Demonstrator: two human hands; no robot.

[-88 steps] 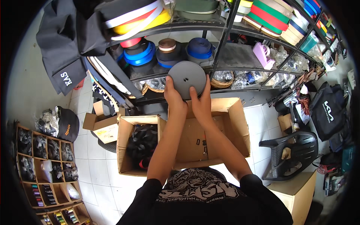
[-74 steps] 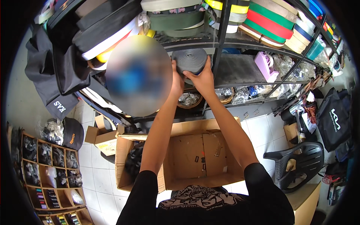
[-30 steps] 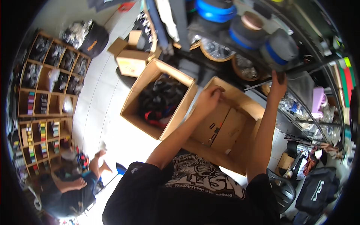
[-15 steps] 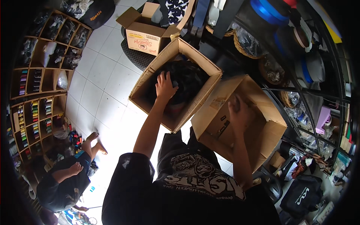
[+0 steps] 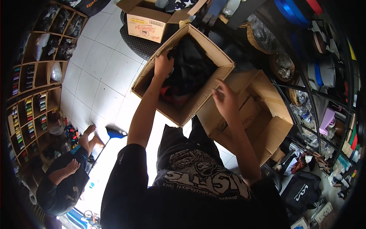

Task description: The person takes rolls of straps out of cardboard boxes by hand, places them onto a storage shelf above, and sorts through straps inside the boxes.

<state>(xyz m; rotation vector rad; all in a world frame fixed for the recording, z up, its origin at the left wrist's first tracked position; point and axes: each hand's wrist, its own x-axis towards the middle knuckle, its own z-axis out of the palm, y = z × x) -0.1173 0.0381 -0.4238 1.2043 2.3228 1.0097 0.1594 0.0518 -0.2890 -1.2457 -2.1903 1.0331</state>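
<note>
A cardboard box point(image 5: 213, 89) stands tilted before me, with black cloth-like items point(image 5: 192, 61) and a bit of red inside. My left hand point(image 5: 163, 66) reaches in at the box's left wall. Its fingers curl against the dark contents, and what they grip is hidden. To the right, a second open cardboard box point(image 5: 280, 139) shows mostly bare brown walls, with a few small dark marks or pieces in it. Above its left side is my right hand point(image 5: 227, 100), near the first box's right edge, fingers apart with nothing in them.
A printed carton point(image 5: 145, 27) sits on a dark woven seat at the back. Shelves with thread spools point(image 5: 30, 110) line the left; a crowded rack with ribbon rolls point(image 5: 320, 74) stands right. Another person point(image 5: 66, 179) is at lower left. A black bag point(image 5: 303, 192) lies at lower right.
My right hand has come up out of the right box toward the first box's edge. My left hand has shifted from the middle of the dark contents to the left wall.
</note>
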